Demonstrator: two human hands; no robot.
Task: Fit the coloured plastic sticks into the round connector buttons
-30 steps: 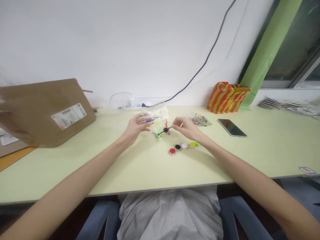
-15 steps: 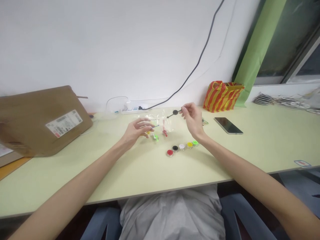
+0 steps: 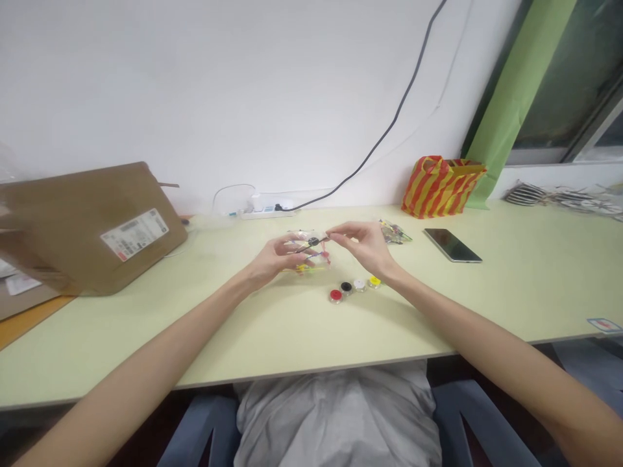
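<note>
My right hand [image 3: 363, 245] pinches one end of a thin black stick with a round black disc [image 3: 313, 241] at its middle. The stick's other end reaches the fingers of my left hand [image 3: 275, 258]. That hand is closed on a crinkled clear plastic bag [image 3: 311, 259] with small blue, red and yellow pieces in or against it; which of these the fingers grip directly I cannot make out. In front, on the table, lies a row of small round clear-sided pieces: red [image 3: 335, 296], black [image 3: 346, 287], white [image 3: 359, 285] and yellow [image 3: 374, 281].
Behind my right hand lies a packet of thin coloured parts [image 3: 395, 231]. A phone [image 3: 452, 245], a striped bag [image 3: 440, 188] and stacked discs [image 3: 525, 192] are to the right. A cardboard box [image 3: 87, 227] stands left; a power strip [image 3: 267, 212] runs along the wall.
My right hand has moved left and down, bringing the black stick to my left hand. The bag with coloured pieces is now gathered at the left fingers. The green round piece has gone out of sight.
</note>
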